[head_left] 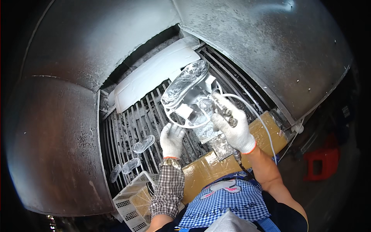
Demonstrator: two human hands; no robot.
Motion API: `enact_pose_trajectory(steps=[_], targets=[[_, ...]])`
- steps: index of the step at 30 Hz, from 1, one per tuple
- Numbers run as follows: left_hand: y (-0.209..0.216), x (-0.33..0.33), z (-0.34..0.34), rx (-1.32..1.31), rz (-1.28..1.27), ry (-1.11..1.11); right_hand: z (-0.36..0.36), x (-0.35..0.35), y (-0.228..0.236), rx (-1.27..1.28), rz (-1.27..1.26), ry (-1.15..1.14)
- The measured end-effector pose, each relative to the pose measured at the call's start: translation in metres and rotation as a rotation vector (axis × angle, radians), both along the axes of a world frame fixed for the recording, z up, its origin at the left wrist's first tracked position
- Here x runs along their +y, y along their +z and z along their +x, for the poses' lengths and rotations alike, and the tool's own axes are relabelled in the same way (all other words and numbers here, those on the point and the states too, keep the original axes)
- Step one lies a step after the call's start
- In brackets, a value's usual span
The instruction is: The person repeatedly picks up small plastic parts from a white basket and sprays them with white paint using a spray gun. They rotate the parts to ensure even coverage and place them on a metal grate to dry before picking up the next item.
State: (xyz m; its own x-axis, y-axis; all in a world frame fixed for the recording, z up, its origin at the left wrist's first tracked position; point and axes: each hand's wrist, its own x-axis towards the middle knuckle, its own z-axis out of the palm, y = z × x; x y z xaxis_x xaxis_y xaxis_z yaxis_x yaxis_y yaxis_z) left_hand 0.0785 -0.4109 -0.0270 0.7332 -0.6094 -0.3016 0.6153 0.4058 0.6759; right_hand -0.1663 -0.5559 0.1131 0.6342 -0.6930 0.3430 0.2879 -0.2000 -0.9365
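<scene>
In the middle stands a white part with a rounded hoop (188, 125), small white blocks and a long oval panel (186, 83) wrapped in crinkled silver foil. My left hand (172, 141), in a white knit glove, is at the hoop's near left edge; its fingertips meet or nearly meet the rim, thumb apart from the fingers. My gloved right hand (235, 129) is closed around a metal spray gun (224, 108) with round knobs at its rear, held close to the part's right side. The gun's nozzle end is hard to make out against the white mist.
Metal booth walls (62, 143) surround a slatted grate (150, 110). Several foil-covered oval pieces (143, 144) lie at left, near a white plastic basket (133, 193). A white board (158, 73) lies behind; taped cardboard (201, 170) runs along the front. A white hose (257, 114) curves past my right hand; a red stool (322, 162) stands right.
</scene>
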Motion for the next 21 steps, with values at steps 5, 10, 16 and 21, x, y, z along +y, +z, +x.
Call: enact_pose_trajectory(steps=[5, 10, 16, 21], targets=[[0.002, 0.000, -0.033, 0.040, -0.073, -0.140, -0.005, 0.015, 0.006, 0.028, 0.164, 0.193], [0.003, -0.005, -0.046, 0.086, -0.118, -0.162, 0.001, 0.014, -0.004, -0.057, 0.059, 0.066], [0.005, -0.006, -0.043, 0.036, -0.143, -0.148, 0.001, 0.007, -0.011, -0.109, 0.055, -0.087], [0.013, -0.005, -0.041, 0.029, -0.119, -0.129, -0.004, 0.001, -0.014, -0.133, 0.109, -0.146]])
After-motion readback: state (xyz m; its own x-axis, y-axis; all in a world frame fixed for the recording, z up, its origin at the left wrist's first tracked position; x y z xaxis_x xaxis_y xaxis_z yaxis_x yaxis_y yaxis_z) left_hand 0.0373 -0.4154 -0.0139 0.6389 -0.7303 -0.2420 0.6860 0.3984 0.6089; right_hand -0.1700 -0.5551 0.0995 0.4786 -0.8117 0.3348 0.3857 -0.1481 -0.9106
